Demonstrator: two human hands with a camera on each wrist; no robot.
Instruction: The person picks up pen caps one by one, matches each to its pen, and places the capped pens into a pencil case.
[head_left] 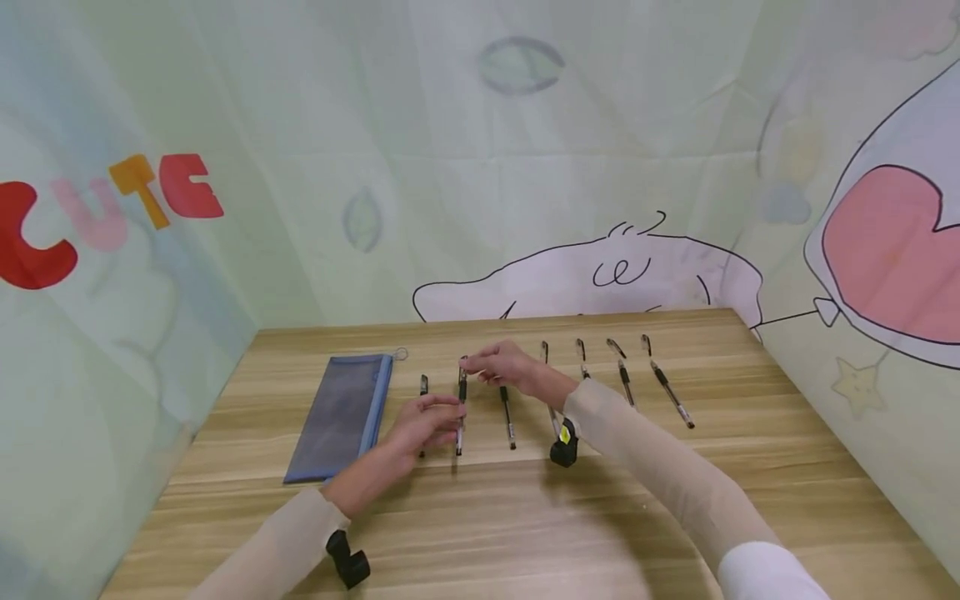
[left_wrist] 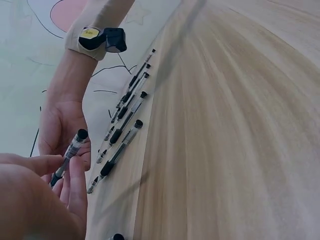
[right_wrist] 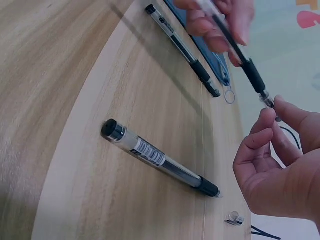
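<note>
Holding pen (right_wrist: 254,77) | left hand (head_left: 420,425): barrel (right_wrist: 228,33) | right hand (head_left: 508,364): tip end (right_wrist: 268,100)

Black-and-clear pens (right_wrist: 161,158), a blue pouch (head_left: 339,408), a tan tabletop (head_left: 480,533)
Grips (right_wrist: 207,186) and end plugs (right_wrist: 112,130) are black, barrels (right_wrist: 181,172) clear, one label (right_wrist: 148,151) white with black bars. The pouch is grey-blue, edged in brighter blue. Brown wood grain streaks the tabletop. Sleeves (head_left: 667,467) are beige; the backdrop (head_left: 300,75) is pale green, its letters (head_left: 174,187) red, pink and orange.
</note>
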